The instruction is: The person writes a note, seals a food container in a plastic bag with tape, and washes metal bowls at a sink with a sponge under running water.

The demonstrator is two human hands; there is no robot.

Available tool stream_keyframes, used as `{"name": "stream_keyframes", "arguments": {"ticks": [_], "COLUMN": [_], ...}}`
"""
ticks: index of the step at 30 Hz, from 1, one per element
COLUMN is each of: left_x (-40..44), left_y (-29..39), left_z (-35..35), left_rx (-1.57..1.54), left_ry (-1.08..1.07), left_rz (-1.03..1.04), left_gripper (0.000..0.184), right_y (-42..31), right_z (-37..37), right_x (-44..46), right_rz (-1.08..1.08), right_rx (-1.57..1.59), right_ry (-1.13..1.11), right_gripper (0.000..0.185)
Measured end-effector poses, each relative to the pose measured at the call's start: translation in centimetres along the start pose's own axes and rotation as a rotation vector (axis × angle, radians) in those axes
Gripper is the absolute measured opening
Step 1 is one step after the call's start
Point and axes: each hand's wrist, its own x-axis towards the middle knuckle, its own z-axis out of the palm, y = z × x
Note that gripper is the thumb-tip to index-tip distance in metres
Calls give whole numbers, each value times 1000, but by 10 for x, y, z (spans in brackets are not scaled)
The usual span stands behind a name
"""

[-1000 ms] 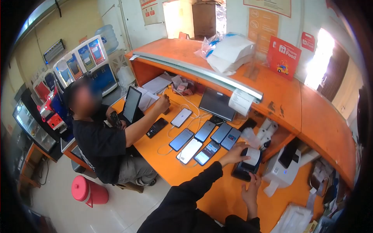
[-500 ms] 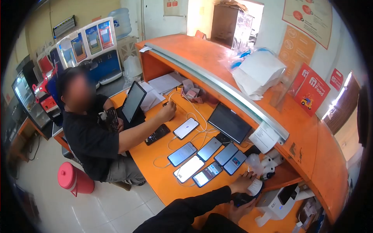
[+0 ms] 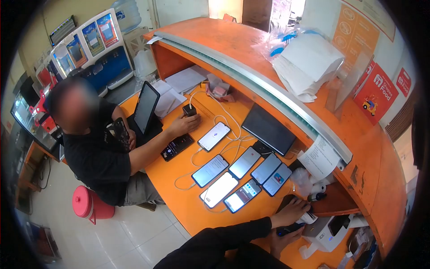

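Well left of the printer (image 3: 325, 235), a seated person (image 3: 92, 154) has one hand on a black cube (image 3: 189, 110). Phones (image 3: 219, 190) lie left of the printer too. Just beside the printer's left, the right hand (image 3: 285, 240) grips the dark device (image 3: 285, 231); the left hand (image 3: 290, 212) bends over the device, fingers near a paper roll (image 3: 309, 218), its grip hidden.

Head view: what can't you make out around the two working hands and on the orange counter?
- Dark device, head view: largely hidden by the left hand; its front can't be seen.
- Right hand, head view: some fingers hidden by the device.
- Hanging receipt, head view: print too small to read.
- Phone screens, head view: small text too blurred.
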Motion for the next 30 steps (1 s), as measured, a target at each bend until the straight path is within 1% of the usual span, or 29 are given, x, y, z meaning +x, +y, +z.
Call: {"name": "stream_keyframes", "arguments": {"ticks": [2, 3, 6, 9, 11, 13, 15, 17, 18, 21, 24, 27, 29, 30], "left_x": [4, 6, 3, 6, 2, -1, -4, -9, -11, -17, -23, -40, -54, -59], "left_y": [9, 13, 28, 36, 31, 28, 34, 36, 37, 48, 52, 54, 58, 61], "left_z": [-11, -18, -40, -48, -37, -27, -32, -24, -20, -25, -15, 24, 91, 95], "left_rx": [-144, -214, -413, -420, -405, -325, -183, -167, -162, -137, -37, -14, -971, -1433], "left_ry": [-47, -68, 49, -7, 50, 25, -85, -54, -40, -55, -179, -78, 461, 585], "left_rz": [-63, -94, -90, -134, -4, 74, 97, 144, 170, 165, 165, 135, 178, 100], "left_gripper": [47, 47, 49, 44, 42, 39, 35, 35, 35, 32, 27, 29, 33, 36], "right_y": [-5, -3, 1, -4, -5, -3, 7, 24, 28, 22, 13, 11, 13, 14], "right_z": [-1, -1, 0, -1, -2, -2, 2, 8, 9, 8, 3, 4, 3, 1], "right_x": [1, 0, 0, 0, 0, 0, -1, -6, -8, -7, -7, -8, -10, -10], "right_rz": [73, 51, 12, 38, 65, 15, -57, -150, -160, -124, -93, -82, -89, -92], "right_rx": [1, -15, -17, 43, 46, -10, -35, -35, -27, -31, -34, -38, -32, -27], "right_ry": [-21, -20, -13, -15, -26, -20, -25, -39, -37, -33, -26, -28, -32, -38], "right_gripper": [115, 114, 114, 117, 119, 120, 121, 120, 119, 118, 117, 115, 114, 114]}}
